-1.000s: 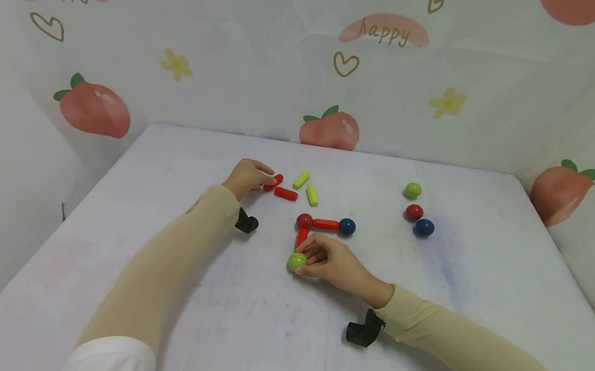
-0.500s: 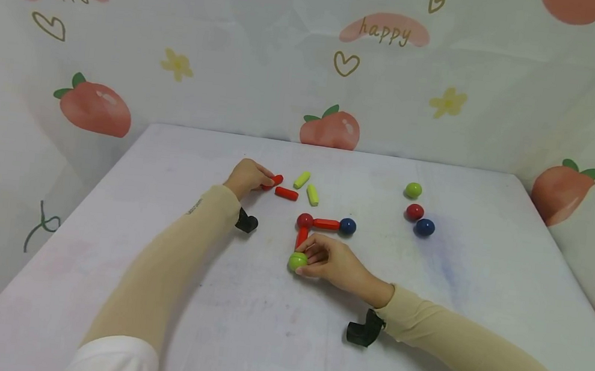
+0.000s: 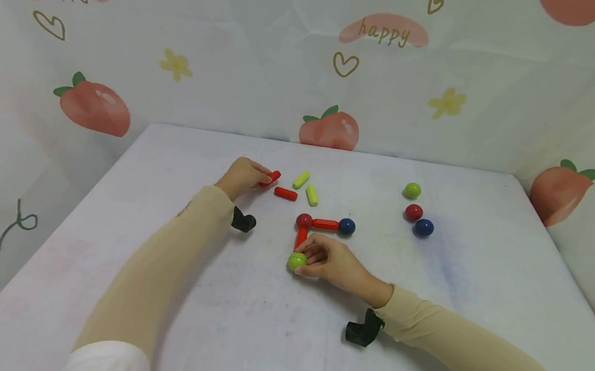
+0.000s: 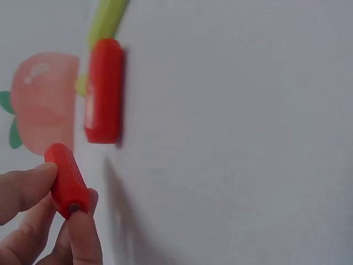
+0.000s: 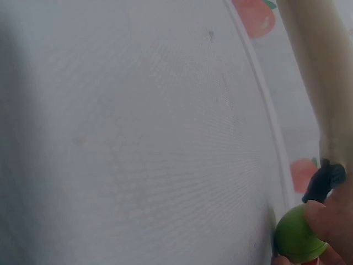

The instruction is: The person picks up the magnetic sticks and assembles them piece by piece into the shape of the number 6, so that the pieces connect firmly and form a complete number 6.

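My left hand (image 3: 246,176) pinches a short red rod (image 4: 67,179) between thumb and fingers; a dark round spot shows in the rod's end. Another red rod (image 3: 285,194) lies on the table just beside it. My right hand (image 3: 337,264) grips a green ball (image 3: 297,262) at the near end of a joined piece. In that piece, a red rod (image 3: 301,238) runs from the green ball to a red ball (image 3: 304,220), and a second red rod (image 3: 325,224) leads right to a blue ball (image 3: 347,226). In the right wrist view the thumb presses on the green ball (image 5: 298,236).
Two yellow-green rods (image 3: 300,180) lie right of the left hand. Toward the right back sit a loose green ball (image 3: 412,190), a red ball (image 3: 414,212) and a blue ball (image 3: 424,228). A printed cloth (image 3: 267,55) hangs behind the white table (image 3: 259,339).
My left hand has closed its fingers on the red rod, lifted it slightly and drawn it a little left. The right hand and the joined piece have stayed in place.
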Demonstrator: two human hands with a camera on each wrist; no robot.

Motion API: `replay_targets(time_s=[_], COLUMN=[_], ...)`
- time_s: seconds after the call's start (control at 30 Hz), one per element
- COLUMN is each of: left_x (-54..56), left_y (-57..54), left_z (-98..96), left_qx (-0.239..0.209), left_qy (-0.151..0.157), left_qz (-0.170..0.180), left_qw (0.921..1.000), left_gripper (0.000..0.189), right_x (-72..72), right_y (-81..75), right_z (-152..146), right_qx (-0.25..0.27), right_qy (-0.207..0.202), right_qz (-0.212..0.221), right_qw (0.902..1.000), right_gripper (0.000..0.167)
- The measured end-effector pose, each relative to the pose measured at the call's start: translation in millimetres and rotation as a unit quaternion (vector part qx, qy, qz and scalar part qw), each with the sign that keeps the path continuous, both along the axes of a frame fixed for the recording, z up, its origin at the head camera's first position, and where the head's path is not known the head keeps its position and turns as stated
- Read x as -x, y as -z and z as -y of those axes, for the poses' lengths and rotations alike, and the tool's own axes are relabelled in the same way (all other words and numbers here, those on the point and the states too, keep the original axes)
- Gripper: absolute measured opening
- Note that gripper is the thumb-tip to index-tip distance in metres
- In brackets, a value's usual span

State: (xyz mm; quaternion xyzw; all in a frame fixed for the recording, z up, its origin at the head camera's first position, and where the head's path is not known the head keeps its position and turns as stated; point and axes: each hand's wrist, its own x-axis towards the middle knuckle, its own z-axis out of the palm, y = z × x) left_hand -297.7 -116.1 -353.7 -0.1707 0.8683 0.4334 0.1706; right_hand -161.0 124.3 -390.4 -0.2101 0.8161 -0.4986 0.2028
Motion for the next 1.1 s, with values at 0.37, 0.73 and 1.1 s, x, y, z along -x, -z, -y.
replay_targets(time_s=[0.37,0.73,1.1], left_x=[-22.1,-64.6,-108.1], left_y=[-32.5,-47.4,-34.6], left_z=[3.8,-0.9,-9.9], left_qx=[-0.130,-0.152,-0.158], left_qy=[0.014,0.096,0.167], left_qz=[-0.016,-0.036,-0.022], left_qw=[0.9913,0.9831,0.9730], left_gripper=[0.038,0.038,0.039], right_x=[0.1,0.9,2.0], right_y=[1.7,5.5,6.9], right_z=[0,0,-1], right_qx=[0.005,-0.001,0.003], right_qy=[-0.001,0.000,-0.002], right_qz=[0.004,0.011,0.007], right_qw=[1.0000,0.9999,1.0000], right_gripper=[0.032,0.032,0.032])
